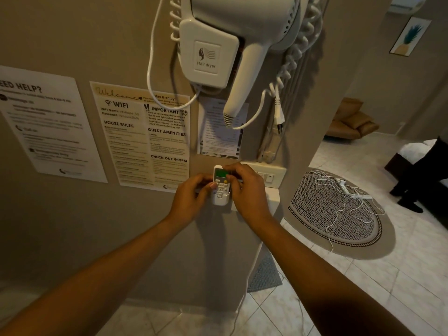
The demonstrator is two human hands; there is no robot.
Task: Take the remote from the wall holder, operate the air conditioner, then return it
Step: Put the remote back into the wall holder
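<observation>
Plainly, the small white plastic remote sits in its white wall holder, below the hairdryer at six o'clock. The left hand pinches its left edge and the right hand curls on its right edge. Whether this is taking or returning, I cannot tell.

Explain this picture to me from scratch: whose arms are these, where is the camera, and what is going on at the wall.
There is no machine here. The single picture comes from a wide-angle camera worn on a person's head, looking forward and down, so the two bare arms are the wearer's own. Both hands, left hand and right hand, are on a small white remote with a green screen, whose lower end sits in a holder on the wall. Whether it is coming out or going back in cannot be told. Above hangs a hair dryer; printed guest notices are beside it, and a switch plate lies to the right. A rug with loose white cable lies on the floor.
</observation>
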